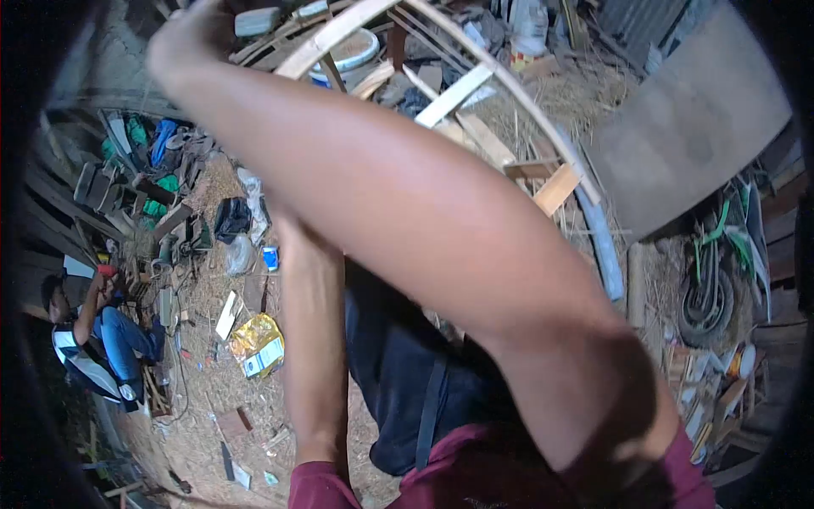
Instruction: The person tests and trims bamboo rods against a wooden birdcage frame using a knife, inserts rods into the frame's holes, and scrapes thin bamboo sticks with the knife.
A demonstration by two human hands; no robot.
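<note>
My right arm stretches across the view from lower right to upper left. My right hand is at the upper left edge, dark and partly cut off, so its fingers and anything in them cannot be made out. Below that arm rises my left forearm; my left hand is hidden behind the right arm. Beyond the right arm is a wooden frame with a long curved strip and short cross slats. Its upper left part lies nearest my right hand. Whether either hand touches it does not show.
A person crouches at the left with a red object. Straw and scraps cover the ground around a yellow packet and a black bag. A white bucket, a large flat sheet and a motorcycle wheel stand farther off.
</note>
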